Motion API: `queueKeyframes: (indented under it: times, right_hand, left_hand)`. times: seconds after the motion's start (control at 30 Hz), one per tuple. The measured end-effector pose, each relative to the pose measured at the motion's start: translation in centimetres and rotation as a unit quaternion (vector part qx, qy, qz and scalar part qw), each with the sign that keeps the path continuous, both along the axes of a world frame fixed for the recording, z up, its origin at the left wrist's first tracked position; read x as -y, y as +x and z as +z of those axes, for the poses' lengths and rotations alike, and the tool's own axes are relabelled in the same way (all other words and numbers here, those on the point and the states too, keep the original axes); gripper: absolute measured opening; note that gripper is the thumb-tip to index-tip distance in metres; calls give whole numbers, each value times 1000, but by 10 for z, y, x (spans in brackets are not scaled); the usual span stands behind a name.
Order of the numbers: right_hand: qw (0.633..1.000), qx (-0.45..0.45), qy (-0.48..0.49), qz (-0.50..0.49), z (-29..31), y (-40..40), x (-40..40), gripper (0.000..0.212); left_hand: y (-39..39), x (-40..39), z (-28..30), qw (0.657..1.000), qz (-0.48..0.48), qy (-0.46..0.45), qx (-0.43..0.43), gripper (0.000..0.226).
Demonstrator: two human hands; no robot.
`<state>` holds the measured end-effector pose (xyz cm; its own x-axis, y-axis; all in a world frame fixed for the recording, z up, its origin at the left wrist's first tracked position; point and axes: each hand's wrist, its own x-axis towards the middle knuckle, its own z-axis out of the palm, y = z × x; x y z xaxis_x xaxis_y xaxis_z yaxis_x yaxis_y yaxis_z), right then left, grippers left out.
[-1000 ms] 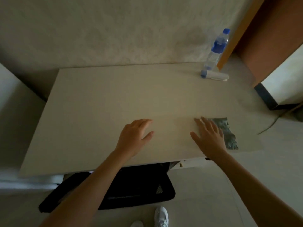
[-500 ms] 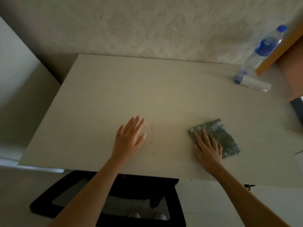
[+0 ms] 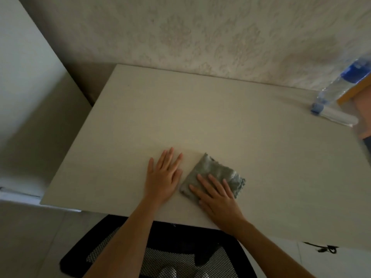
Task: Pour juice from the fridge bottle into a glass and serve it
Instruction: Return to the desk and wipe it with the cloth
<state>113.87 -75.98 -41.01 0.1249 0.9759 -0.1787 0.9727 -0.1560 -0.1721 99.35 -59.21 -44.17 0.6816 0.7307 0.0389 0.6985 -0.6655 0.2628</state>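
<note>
A pale table [image 3: 200,121] fills the middle of the head view. A folded grey cloth [image 3: 215,173] lies near its front edge, and my right hand [image 3: 216,195] presses flat on its near half with fingers spread. My left hand [image 3: 163,175] rests flat on the bare tabletop just left of the cloth, fingers apart, holding nothing. No glass or juice bottle is in view.
A clear plastic water bottle with a blue label [image 3: 341,83] stands at the table's far right corner, with a small white tube with a blue cap [image 3: 333,115] lying beside it. A black mesh chair [image 3: 160,253] sits under the front edge. A patterned wall backs the table.
My right hand has slid the cloth leftward, so it now lies close beside my left hand. The view has shifted left, pushing the bottle toward the right edge.
</note>
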Motion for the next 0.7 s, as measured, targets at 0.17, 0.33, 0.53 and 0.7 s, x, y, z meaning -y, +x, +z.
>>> queueKeyframes:
  times: [0.17,0.33,0.53,0.7]
  right_hand:
    - [978,-19,-39,-204,0,37,-78,48]
    - [984,2,-47,-171,1,4,-62,50]
    - [992,21,-50,-117,1,-21,-30,49]
    - [947,-40,-50,-314,4,54,-21,46]
  left_hand:
    - [-1,-2,0,1000,8,8,15,49]
    - [0,-1,0,1000,12,-1,25,47]
    - [-3,-2,4,999,2,-3,34,50]
    - [-4,-2,5,1000,-3,-6,21,56]
